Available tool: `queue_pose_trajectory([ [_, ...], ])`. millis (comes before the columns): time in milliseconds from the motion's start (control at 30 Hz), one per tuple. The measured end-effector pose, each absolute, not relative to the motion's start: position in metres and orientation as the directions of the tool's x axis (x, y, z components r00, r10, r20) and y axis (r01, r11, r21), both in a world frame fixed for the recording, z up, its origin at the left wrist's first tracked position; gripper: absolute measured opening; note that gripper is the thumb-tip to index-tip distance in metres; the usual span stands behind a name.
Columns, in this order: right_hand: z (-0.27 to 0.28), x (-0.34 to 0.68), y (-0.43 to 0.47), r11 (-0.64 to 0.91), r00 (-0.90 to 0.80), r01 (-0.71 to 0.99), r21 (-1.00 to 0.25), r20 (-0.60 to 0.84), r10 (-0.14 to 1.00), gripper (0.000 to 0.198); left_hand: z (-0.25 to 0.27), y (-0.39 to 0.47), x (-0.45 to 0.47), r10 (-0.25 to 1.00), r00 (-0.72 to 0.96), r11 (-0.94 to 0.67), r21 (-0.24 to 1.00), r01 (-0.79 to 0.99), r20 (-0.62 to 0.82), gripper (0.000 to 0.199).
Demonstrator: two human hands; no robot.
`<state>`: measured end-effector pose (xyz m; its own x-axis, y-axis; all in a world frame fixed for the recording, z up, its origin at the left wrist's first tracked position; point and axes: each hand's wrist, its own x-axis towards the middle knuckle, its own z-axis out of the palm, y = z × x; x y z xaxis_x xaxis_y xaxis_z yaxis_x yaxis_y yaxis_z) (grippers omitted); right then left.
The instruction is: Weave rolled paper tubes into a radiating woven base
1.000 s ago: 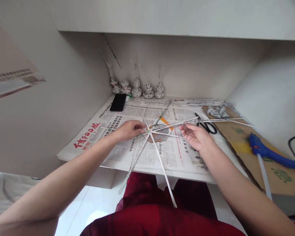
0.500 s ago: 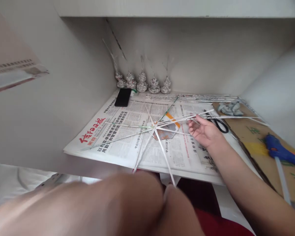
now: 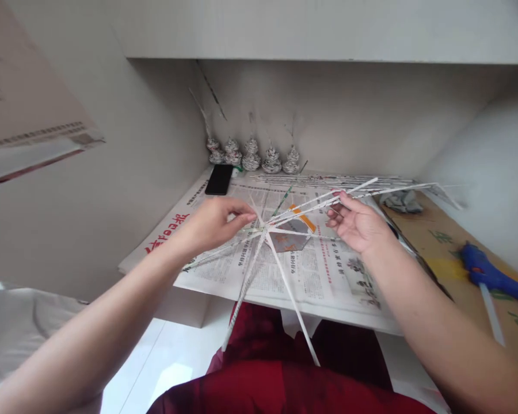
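Rolled newspaper sticks (image 3: 285, 267) fan out from a crossing point near the middle of the newspaper, two of them hanging over the front edge. My right hand (image 3: 358, 224) pinches several of these sticks between thumb and forefinger, its other fingers loosely curled. Their far ends point right, raised above the cardboard. On the left, my left hand (image 3: 220, 221) is closed, thumb and fingertips pinching at a short white stick end beside the crossing point. Beneath the sticks lies a grey hexagonal piece (image 3: 289, 238) with an orange strip (image 3: 303, 218).
Several woven gourd shapes (image 3: 271, 159) line the back wall, a black phone (image 3: 219, 180) before them. More paper sticks (image 3: 328, 181) lie along the back. At right, cardboard (image 3: 435, 241) bears a crumpled cloth (image 3: 401, 201) and a blue glue gun (image 3: 492, 273). A shelf (image 3: 293, 34) overhangs.
My left hand has risen from the front, near my lap, to the crossing point of the sticks. The right hand keeps its pinch, and its sticks' far ends are lifted higher.
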<state>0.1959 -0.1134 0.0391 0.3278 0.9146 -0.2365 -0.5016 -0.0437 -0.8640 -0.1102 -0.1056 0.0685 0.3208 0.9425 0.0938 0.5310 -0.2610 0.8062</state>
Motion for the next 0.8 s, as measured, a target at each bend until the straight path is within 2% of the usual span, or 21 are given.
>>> queue_pose_trajectory([
  [67, 0.043, 0.196, -0.111, -0.041, 0.327, -0.470, -0.882, -0.217, 0.920, 0.004, 0.057, -0.082, -0.096, 0.910, 0.409, -0.312, 0.767, 0.561, 0.072, 0.020],
  [133, 0.048, 0.197, -0.109, -0.030, 0.317, -0.431, -0.902, -0.182, 0.931, 0.002, 0.042, -0.064, -0.083, 0.848, 0.529, -0.310, 0.799, 0.515, -0.012, 0.026],
  [267, 0.064, 0.201, -0.105, 0.053, 0.315, -0.330, -0.943, -0.057, 0.947, 0.002, 0.021, -0.050, -0.066, 0.762, 0.628, -0.020, 0.964, 0.265, -0.157, 0.034],
  [333, 0.072, 0.204, -0.103, 0.093, 0.319, -0.294, -0.951, -0.006, 0.948, 0.003, 0.019, -0.047, -0.063, 0.724, 0.664, 0.112, 0.982, 0.154, -0.187, 0.032],
  [433, 0.073, 0.211, -0.096, 0.129, 0.347, -0.281, -0.951, 0.025, 0.938, 0.008, 0.017, -0.043, -0.060, 0.699, 0.685, 0.210, 0.975, 0.075, -0.203, 0.032],
  [500, 0.065, 0.218, -0.089, 0.106, 0.380, -0.323, -0.940, -0.027, 0.924, 0.009, 0.015, -0.041, -0.055, 0.716, 0.664, 0.214, 0.973, 0.082, -0.213, 0.029],
  [667, 0.030, 0.232, -0.077, -0.077, 0.403, -0.519, -0.851, -0.323, 0.856, 0.010, 0.011, -0.038, -0.039, 0.744, 0.614, 0.198, 0.965, 0.171, -0.262, 0.023],
  [800, 0.012, 0.240, -0.076, -0.076, 0.377, -0.550, -0.832, -0.328, 0.866, 0.010, 0.009, -0.031, -0.026, 0.736, 0.566, 0.302, 0.928, 0.218, -0.373, 0.030],
])
